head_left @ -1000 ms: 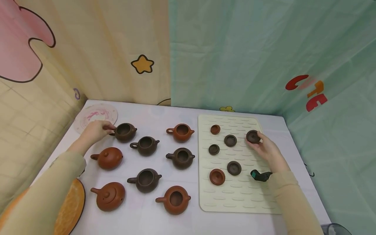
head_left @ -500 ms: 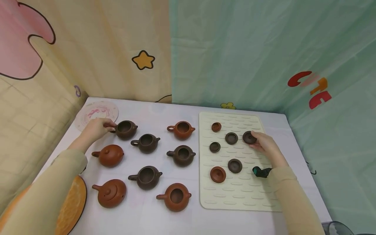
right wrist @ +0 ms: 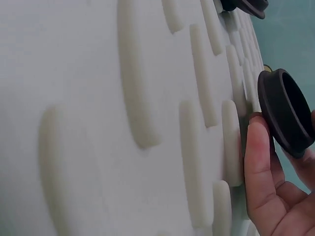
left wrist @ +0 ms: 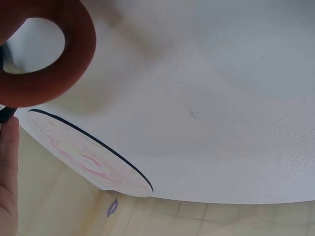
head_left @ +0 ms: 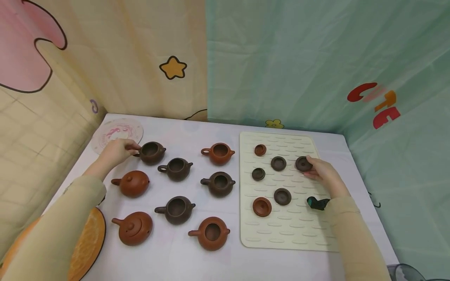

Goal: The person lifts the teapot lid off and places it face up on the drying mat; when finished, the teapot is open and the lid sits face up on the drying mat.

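Note:
At the back left, my left hand (head_left: 117, 153) pinches the handle of a dark brown lidless teapot (head_left: 151, 153). My right hand (head_left: 325, 174) holds a dark round lid (head_left: 304, 164) by its edge over the right part of the cream mat (head_left: 291, 234). The right wrist view shows that lid (right wrist: 286, 112) tilted, its rim side visible, between the thumb and fingers of the hand (right wrist: 275, 191). In the left wrist view only part of the left hand (left wrist: 8, 182) shows, close to a reddish-brown handle loop (left wrist: 74, 54).
Several lidless teapots, among them a dark one (head_left: 177, 169) and a red one (head_left: 212, 233), stand mid-table. Two lidded red teapots (head_left: 134, 184) are at left. Several lids (head_left: 262, 207) lie on the mat. A pink-patterned disc (head_left: 121, 127) lies back left, an orange round item (head_left: 88, 242) front left.
The right hand and its lid shifted left over the mat, then back a little to the right. The left hand stays at the dark teapot's handle. The head view has tilted slightly.

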`<action>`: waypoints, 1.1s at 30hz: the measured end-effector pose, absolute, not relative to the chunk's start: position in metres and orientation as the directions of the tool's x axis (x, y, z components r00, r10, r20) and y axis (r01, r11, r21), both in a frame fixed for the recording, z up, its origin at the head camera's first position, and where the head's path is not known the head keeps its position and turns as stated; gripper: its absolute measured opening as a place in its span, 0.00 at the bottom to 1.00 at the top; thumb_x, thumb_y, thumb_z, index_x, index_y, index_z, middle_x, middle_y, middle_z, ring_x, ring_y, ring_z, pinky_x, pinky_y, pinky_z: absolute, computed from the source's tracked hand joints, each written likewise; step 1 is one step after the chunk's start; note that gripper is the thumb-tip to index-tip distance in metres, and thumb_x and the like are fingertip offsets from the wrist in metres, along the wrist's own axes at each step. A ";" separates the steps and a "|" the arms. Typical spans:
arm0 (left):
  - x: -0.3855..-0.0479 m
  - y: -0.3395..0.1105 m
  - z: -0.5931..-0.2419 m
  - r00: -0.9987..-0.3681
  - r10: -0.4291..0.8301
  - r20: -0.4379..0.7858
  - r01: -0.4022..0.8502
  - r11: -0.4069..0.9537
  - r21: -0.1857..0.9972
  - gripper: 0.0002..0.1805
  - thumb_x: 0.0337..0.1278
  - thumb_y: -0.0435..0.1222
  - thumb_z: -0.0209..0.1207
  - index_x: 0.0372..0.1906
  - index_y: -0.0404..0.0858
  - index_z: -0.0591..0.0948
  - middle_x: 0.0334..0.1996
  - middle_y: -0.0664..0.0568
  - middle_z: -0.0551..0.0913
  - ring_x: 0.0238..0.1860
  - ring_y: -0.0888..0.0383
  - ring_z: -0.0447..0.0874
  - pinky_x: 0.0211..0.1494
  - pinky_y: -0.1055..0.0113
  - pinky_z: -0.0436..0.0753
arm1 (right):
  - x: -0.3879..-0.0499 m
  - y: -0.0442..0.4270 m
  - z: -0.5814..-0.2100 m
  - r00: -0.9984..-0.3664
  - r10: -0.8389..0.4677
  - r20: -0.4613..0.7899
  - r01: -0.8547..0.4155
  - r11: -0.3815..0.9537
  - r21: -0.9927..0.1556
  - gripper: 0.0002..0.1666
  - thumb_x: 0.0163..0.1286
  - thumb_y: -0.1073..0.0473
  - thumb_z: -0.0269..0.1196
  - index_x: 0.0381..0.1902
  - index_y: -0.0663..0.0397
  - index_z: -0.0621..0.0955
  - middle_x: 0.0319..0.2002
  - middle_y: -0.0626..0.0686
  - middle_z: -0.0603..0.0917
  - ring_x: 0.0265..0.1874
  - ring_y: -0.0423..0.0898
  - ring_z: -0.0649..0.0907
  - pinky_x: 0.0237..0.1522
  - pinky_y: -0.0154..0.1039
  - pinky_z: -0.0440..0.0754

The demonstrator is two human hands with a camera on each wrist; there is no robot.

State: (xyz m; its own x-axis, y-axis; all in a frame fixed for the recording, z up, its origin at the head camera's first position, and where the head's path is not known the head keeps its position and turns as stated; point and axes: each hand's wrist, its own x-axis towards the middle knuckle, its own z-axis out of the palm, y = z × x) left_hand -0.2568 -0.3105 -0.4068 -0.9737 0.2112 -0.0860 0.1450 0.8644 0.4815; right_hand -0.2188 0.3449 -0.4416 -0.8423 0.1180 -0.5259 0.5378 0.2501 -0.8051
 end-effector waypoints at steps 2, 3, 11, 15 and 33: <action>-0.256 -0.311 -0.407 -0.974 0.206 -0.091 0.138 0.865 0.483 0.10 0.63 0.28 0.59 0.47 0.28 0.83 0.42 0.32 0.86 0.47 0.35 0.80 0.54 0.40 0.72 | -0.214 0.343 -0.436 -0.843 0.120 -0.524 0.536 0.271 -0.800 0.46 0.77 0.40 0.47 0.77 0.65 0.49 0.41 0.50 0.74 0.31 0.33 0.81 0.45 0.29 0.84; -0.255 -0.312 -0.407 -0.975 0.204 -0.092 0.135 0.865 0.483 0.10 0.63 0.28 0.59 0.47 0.28 0.83 0.42 0.32 0.86 0.47 0.35 0.80 0.53 0.41 0.72 | -0.213 0.344 -0.435 -0.843 0.124 -0.524 0.536 0.281 -0.796 0.46 0.77 0.40 0.47 0.77 0.65 0.49 0.41 0.50 0.74 0.30 0.33 0.81 0.44 0.29 0.84; -0.253 -0.313 -0.407 -0.977 0.198 -0.082 0.134 0.865 0.483 0.11 0.63 0.27 0.59 0.48 0.28 0.83 0.43 0.32 0.85 0.47 0.35 0.80 0.54 0.40 0.73 | -0.207 0.343 -0.437 -0.884 0.154 -0.441 0.460 0.456 -0.762 0.41 0.78 0.41 0.45 0.74 0.68 0.58 0.66 0.69 0.66 0.30 0.28 0.78 0.42 0.28 0.84; -0.253 -0.310 -0.407 -0.976 0.203 -0.080 0.138 0.859 0.492 0.11 0.63 0.27 0.58 0.47 0.28 0.83 0.43 0.32 0.85 0.46 0.35 0.81 0.54 0.40 0.73 | -0.205 0.344 -0.442 -0.887 0.198 -0.418 0.460 0.468 -0.755 0.40 0.78 0.41 0.45 0.74 0.66 0.60 0.68 0.71 0.64 0.28 0.27 0.78 0.40 0.29 0.84; -0.246 -0.323 -0.399 -0.983 0.186 -0.010 0.160 0.870 0.467 0.15 0.65 0.33 0.59 0.52 0.29 0.81 0.45 0.32 0.85 0.50 0.33 0.82 0.54 0.40 0.75 | -0.199 0.339 -0.430 -0.896 0.233 -0.377 0.441 0.564 -0.698 0.43 0.78 0.38 0.39 0.74 0.67 0.57 0.65 0.72 0.67 0.50 0.53 0.81 0.57 0.50 0.78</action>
